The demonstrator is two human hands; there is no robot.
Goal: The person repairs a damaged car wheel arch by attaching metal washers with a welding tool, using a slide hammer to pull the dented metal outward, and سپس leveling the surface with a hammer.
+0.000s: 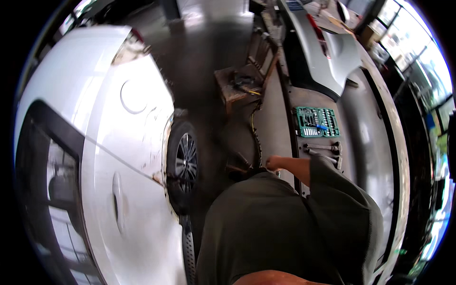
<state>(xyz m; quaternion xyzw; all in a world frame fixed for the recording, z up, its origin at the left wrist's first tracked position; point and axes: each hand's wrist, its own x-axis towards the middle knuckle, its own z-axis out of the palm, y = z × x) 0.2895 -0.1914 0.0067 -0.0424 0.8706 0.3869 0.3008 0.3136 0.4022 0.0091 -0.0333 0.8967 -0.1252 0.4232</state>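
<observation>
My right hand [273,163] is in front of my body, at the end of a bare forearm, with its fingers curled. What they hold, if anything, is too small and blurred to make out. A bench edge with a toolbox and hammers lies to its right. My left hand is not in view. Just left of my right hand, low down, are thin stick-like handles [243,158], partly hidden by my dark clothing. A dark cable [256,135] runs from there up toward a wooden chair [230,97].
A white car [137,190] with a damaged rear panel and exposed wheel [186,156] stands at left. On the right bench are a green socket set [317,122], several hammers [327,147] and a silver bumper [325,57]. A dark tool [244,80] lies on the chair.
</observation>
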